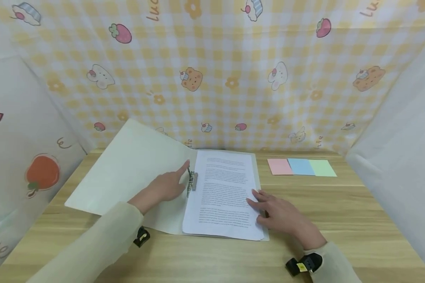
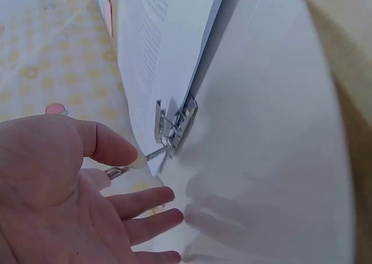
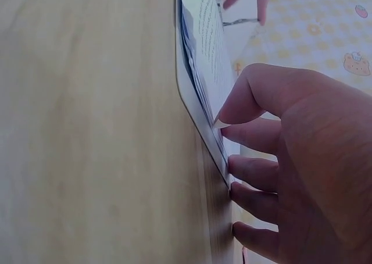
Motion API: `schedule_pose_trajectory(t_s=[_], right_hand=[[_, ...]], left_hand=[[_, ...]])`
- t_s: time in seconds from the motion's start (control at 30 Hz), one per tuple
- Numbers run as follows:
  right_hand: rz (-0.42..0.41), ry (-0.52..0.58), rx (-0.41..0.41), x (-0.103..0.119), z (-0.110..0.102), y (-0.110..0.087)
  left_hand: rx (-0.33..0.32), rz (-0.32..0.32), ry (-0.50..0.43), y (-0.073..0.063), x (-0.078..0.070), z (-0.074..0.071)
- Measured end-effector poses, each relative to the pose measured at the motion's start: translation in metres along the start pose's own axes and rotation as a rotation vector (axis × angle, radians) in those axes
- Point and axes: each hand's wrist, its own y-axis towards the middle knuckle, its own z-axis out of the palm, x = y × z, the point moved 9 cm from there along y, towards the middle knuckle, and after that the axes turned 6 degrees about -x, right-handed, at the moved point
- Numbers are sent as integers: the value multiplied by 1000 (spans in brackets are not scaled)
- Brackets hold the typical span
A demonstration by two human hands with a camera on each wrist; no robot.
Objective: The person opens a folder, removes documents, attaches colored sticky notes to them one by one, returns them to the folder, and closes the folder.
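An opened pale folder [image 1: 127, 165] lies with its cover turned to the left. On its right side is a stack of printed sheets [image 1: 224, 196]. Along the sheets' left edge sits a metal clip [image 2: 180, 127] with a thin lever [image 2: 156, 153]. My left hand [image 1: 166, 186] holds that lever between thumb and index finger; the other fingers spread loosely near the cover. At the stack's right edge, my right hand [image 1: 279, 214] rests with its fingers fairly straight on the top sheet. In the right wrist view its thumb [image 3: 256, 95] touches the page edges.
Pink [image 1: 279, 167], blue [image 1: 301, 166] and green [image 1: 323, 168] paper squares lie side by side at the back right of the wooden table [image 1: 357, 220]. A yellow checked curtain [image 1: 226, 106] hangs behind the table, and white cloth [image 1: 400, 129] hangs at the sides.
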Motion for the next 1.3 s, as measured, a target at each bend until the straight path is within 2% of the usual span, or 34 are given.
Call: schedule_pose_trajectory(t_s=[0.1,0.27,0.43,0.57,0.8,1.07,1.3], right_hand=[[-1,1,-7,-1,0,0],[1,-10,-8,-2,1,0],[0,-1,-7,-1,0,0],[-12,-3,-4,2,1,0],[3,-11,-19,2,-1,0],[15,-4,-15,4,-2,0],[13,70,-41,2,-7,1]], left_hand=[[-23,6,9,12,-1,-3],[-59,63,39,31,-6,-3],[-101,111,125,47,-7,2],[-110,131,187,55,-6,9],[-149,145,218,62,-10,11],[-123,153,234,61,-7,13],[-98,172,274,57,-4,19]])
